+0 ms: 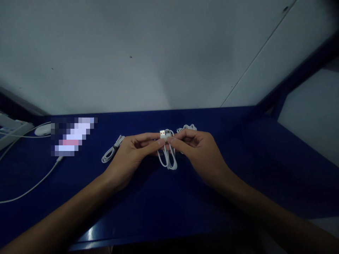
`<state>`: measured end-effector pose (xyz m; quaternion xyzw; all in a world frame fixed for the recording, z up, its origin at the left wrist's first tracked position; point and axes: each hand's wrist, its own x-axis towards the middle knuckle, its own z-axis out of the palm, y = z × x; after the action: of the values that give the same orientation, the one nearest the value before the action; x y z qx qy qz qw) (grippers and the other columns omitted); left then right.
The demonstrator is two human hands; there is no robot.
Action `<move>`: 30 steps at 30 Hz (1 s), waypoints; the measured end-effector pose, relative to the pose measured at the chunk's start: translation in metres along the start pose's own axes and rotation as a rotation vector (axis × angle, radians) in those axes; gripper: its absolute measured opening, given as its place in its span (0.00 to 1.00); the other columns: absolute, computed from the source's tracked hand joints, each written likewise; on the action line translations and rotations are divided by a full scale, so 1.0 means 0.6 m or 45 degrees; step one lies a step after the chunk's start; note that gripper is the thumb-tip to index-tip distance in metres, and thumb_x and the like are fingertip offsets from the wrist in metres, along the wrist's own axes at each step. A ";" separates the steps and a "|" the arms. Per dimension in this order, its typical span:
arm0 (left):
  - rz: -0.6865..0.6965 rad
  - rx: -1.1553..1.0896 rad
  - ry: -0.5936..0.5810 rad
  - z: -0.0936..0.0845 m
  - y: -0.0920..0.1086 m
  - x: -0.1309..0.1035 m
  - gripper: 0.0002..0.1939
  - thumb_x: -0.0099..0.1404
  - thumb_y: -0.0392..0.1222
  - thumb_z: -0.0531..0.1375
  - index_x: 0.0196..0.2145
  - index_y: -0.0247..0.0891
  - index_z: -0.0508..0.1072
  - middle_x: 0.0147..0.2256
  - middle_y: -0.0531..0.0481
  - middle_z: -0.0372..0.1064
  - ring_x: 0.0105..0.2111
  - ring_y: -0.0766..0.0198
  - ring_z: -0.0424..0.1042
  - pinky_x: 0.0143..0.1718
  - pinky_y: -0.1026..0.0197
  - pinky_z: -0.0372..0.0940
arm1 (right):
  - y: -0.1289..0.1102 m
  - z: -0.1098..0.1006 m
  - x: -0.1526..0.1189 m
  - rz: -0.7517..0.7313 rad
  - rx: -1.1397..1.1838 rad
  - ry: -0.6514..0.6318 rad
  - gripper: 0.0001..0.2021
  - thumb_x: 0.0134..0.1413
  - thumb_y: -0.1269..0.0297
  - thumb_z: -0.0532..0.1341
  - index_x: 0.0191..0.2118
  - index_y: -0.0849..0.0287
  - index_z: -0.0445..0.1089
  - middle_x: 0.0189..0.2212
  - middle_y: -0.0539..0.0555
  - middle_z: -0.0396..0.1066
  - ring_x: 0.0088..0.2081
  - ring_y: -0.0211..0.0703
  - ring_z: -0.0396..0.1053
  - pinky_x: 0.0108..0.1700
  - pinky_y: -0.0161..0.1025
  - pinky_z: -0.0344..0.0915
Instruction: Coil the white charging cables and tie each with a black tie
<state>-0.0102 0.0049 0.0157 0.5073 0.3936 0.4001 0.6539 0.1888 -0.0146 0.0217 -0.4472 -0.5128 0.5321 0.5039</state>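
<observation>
A white USB cable (172, 163), folded into loops, is held up between my two hands above the blue table. Its metal USB plug points up between the fingertips, and the loops hang below. My left hand (132, 150) pinches it from the left with thumb and fingers. From the right, my right hand (200, 150) pinches it in the same way, the two thumbs almost meeting. A coiled white cable (108, 155) with a dark tie lies left of my left hand. Another white cable bundle (190, 127) lies behind my right hand, partly hidden by it.
At the left on the blue table (148, 211) lies a pixelated bright-screened device (75, 135) with a white charging cord (43, 179) plugged in. A white rounded object (42, 129) sits beside it. A grey-white wall panel (145, 63) rises behind the table.
</observation>
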 end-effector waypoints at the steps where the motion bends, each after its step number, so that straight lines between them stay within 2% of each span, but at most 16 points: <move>1: 0.002 0.004 0.001 0.000 0.000 0.000 0.13 0.70 0.42 0.71 0.52 0.46 0.86 0.45 0.47 0.86 0.45 0.59 0.83 0.53 0.57 0.72 | 0.000 0.000 0.000 -0.001 -0.001 -0.001 0.04 0.60 0.66 0.73 0.33 0.55 0.81 0.33 0.52 0.83 0.37 0.44 0.81 0.44 0.42 0.77; 9: -0.004 -0.012 -0.008 0.000 0.001 -0.002 0.14 0.71 0.42 0.70 0.54 0.45 0.85 0.46 0.46 0.86 0.45 0.59 0.83 0.53 0.57 0.72 | -0.001 0.000 0.000 0.005 0.003 -0.007 0.05 0.60 0.66 0.73 0.32 0.55 0.81 0.33 0.52 0.83 0.38 0.46 0.82 0.45 0.43 0.77; 18: 0.010 -0.009 -0.004 -0.001 0.001 -0.001 0.14 0.71 0.41 0.70 0.53 0.46 0.85 0.45 0.47 0.86 0.44 0.59 0.83 0.52 0.57 0.73 | -0.003 0.001 -0.001 0.009 0.008 -0.007 0.05 0.62 0.65 0.72 0.33 0.56 0.81 0.33 0.52 0.83 0.38 0.44 0.83 0.44 0.41 0.78; 30: 0.001 0.003 -0.011 -0.003 0.001 -0.002 0.14 0.71 0.41 0.70 0.54 0.47 0.85 0.45 0.47 0.86 0.44 0.59 0.83 0.52 0.57 0.73 | 0.001 -0.001 0.000 0.004 0.012 0.001 0.04 0.59 0.67 0.74 0.32 0.55 0.82 0.32 0.51 0.83 0.36 0.41 0.81 0.42 0.39 0.77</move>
<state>-0.0123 0.0045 0.0162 0.5100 0.3911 0.3976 0.6549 0.1892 -0.0143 0.0211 -0.4458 -0.5094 0.5350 0.5055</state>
